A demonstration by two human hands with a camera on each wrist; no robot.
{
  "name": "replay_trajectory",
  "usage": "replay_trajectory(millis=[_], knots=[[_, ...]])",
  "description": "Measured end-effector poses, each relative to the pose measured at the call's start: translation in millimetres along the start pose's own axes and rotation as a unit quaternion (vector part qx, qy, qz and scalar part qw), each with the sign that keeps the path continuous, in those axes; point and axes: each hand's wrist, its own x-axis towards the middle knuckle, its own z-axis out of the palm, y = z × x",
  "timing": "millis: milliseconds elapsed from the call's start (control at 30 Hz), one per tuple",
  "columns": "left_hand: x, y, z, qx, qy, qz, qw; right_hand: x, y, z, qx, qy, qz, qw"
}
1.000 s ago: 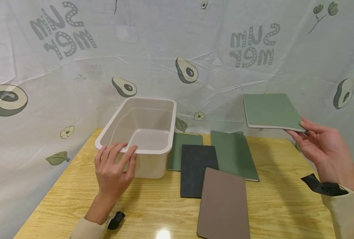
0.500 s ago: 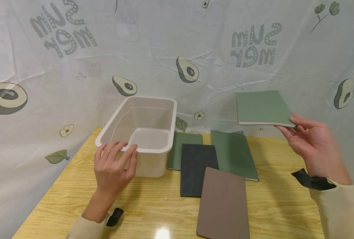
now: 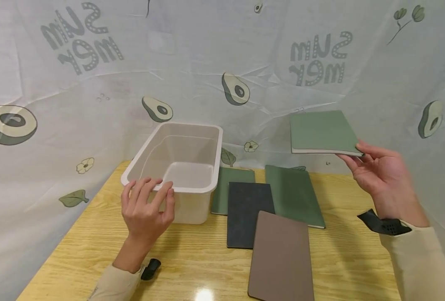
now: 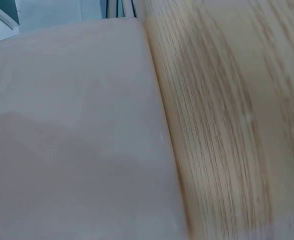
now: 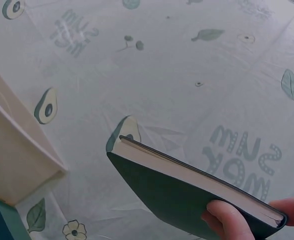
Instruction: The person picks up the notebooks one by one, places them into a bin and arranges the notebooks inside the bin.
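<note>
My right hand [image 3: 382, 173] pinches a green notebook [image 3: 321, 131] at its near right corner, thumb above and fingers below. The notebook hangs in the air at the right, nearly level, its pale page edge toward me. In the right wrist view the notebook [image 5: 172, 185] shows a dark green cover and white pages, with fingertips [image 5: 227, 217] at its spine end. My left hand [image 3: 147, 207] rests with lightly bent fingers on the near rim of a beige plastic bin [image 3: 192, 207]. No notebook shows inside the bin. The left wrist view shows the bin's outer wall [image 4: 77, 125] close up.
On the wooden table [image 3: 192, 259] right of the bin lie a small green notebook [image 3: 222, 188], a black notebook [image 3: 246, 213], a larger green notebook [image 3: 295, 194] and a brown notebook [image 3: 282, 259], some overlapping. A printed curtain [image 3: 192, 50] hangs behind.
My right hand has carried the green notebook left and slightly upward, toward the bin's side. My left hand has stayed at the bin's rim, and the notebooks on the table have not moved.
</note>
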Motion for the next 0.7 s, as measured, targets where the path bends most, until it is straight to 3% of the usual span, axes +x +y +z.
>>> replay_trajectory(millis=[433, 700], knots=[[-4.7, -2.2, -0.3, -0.002, 0.002, 0.002, 1.0, 5.3, 15.9, 2.4, 0.015, -0.023, 0.009, 1.0], [-4.5, -1.2, -2.0, -0.001, -0.003, 0.003, 1.0, 8.4, 28.7, 9.0, 0.008, 0.003, 0.006, 1.0]])
